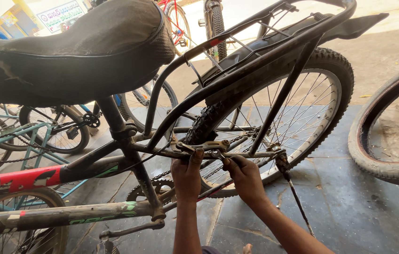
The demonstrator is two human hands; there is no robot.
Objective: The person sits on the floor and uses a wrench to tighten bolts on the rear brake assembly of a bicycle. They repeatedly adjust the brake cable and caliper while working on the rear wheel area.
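A black bicycle (114, 162) fills the view, its broad black saddle (67, 47) at upper left and a black rear carrier rack (265, 51) running above the knobby rear wheel (303, 117). A loose tyre (378, 141) lies on the dark stone floor (350, 207) at right, well apart from the hands. Both hands reach up to the rear brake (209, 146), which sits on the frame stays just ahead of the rear wheel. The left hand (187, 176) is closed around the stay directly below the brake, thumb touching it. The right hand (245, 176), just beside it, pinches a small metal tool (218, 154) against the brake.
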